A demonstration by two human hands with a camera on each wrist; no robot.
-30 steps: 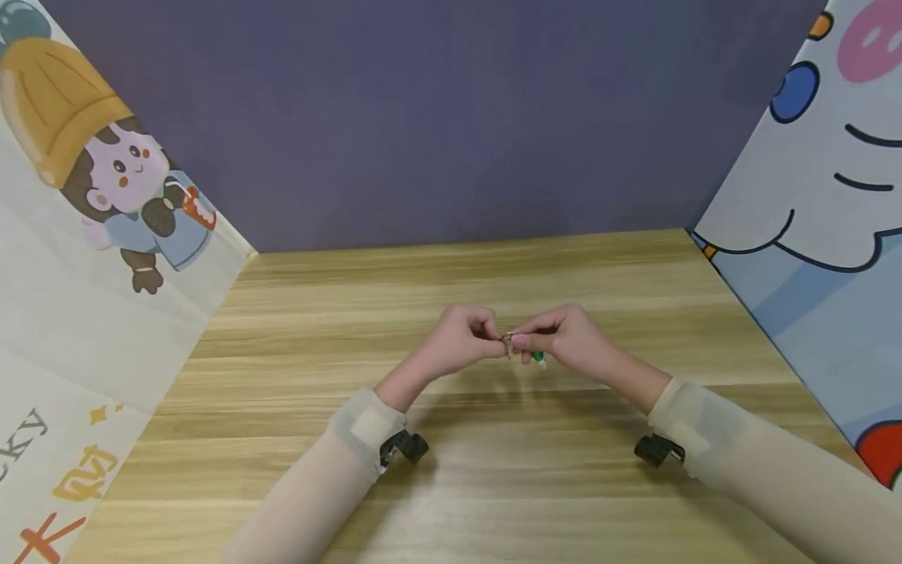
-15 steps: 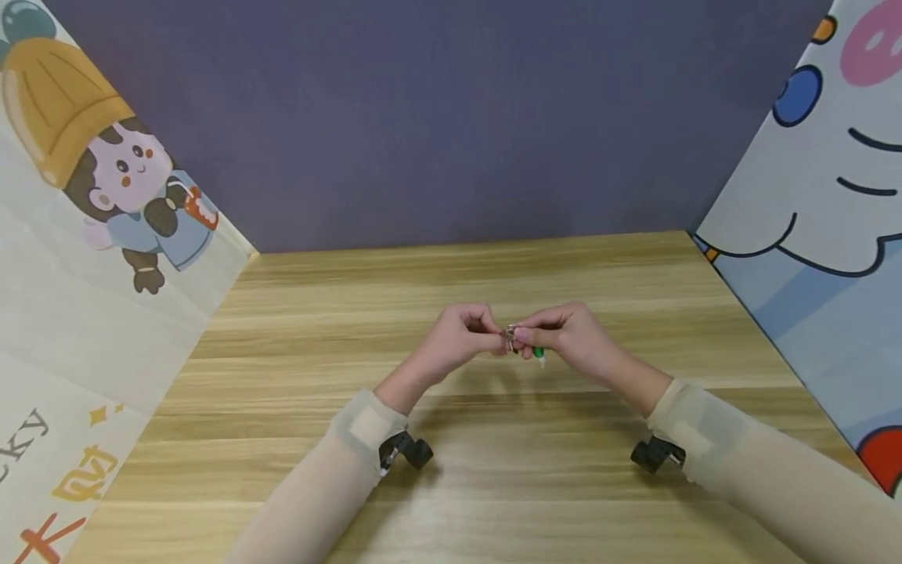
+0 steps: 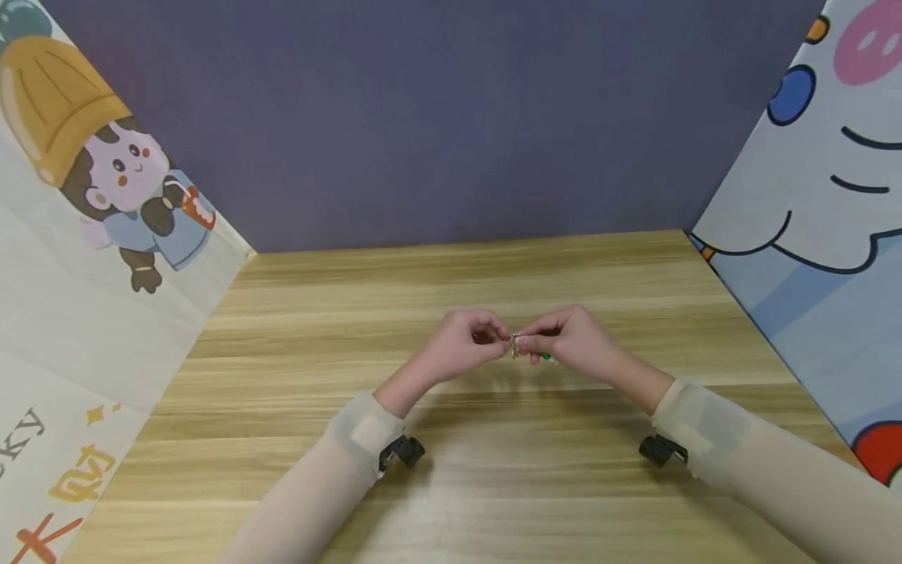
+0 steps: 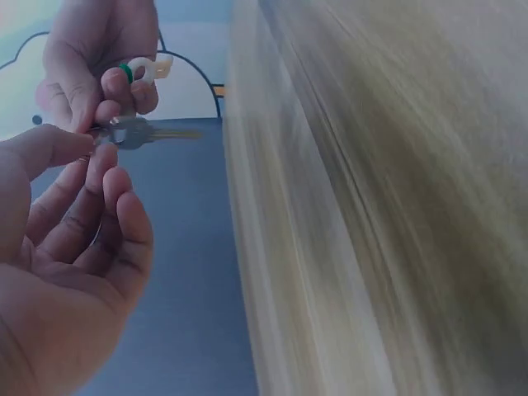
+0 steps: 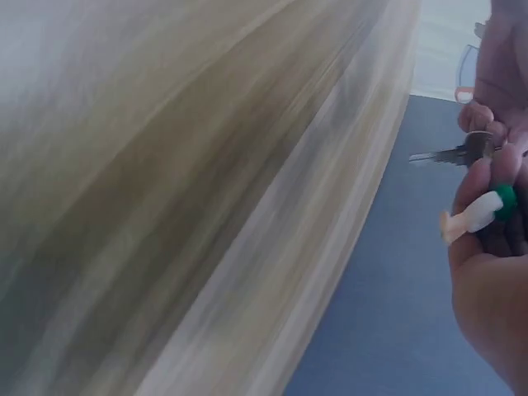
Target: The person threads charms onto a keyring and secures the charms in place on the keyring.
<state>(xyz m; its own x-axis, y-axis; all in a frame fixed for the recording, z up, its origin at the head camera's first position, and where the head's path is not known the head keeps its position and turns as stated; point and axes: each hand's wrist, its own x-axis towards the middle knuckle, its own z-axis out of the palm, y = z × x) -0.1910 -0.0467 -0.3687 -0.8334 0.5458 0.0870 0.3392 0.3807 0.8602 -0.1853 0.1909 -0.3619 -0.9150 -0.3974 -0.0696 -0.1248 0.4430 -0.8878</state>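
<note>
Both hands meet over the middle of the table, fingertips almost touching around a small bunch of metal keys (image 3: 514,345). My left hand (image 3: 461,345) pinches the ring end of the bunch between thumb and index finger, its other fingers loosely curled in the left wrist view. My right hand (image 3: 574,342) pinches the same end from the other side. A key (image 4: 130,133) sticks out from between the fingertips, its blade pointing away from them. A green and white charm (image 5: 487,213) hangs out by the right hand's curled fingers. The ring itself is mostly hidden by fingertips.
The wood-grain table (image 3: 507,509) lies below both hands. A dark purple panel (image 3: 451,125) stands along its back edge. Cartoon-printed panels (image 3: 810,235) flank it on either side. Black wrist cameras (image 3: 403,452) are strapped to both forearms.
Both hands have shifted slightly, with the left fingertips a little further right. The keys turned between the fingers and hang down again; less of the green charm shows beneath the right hand.
</note>
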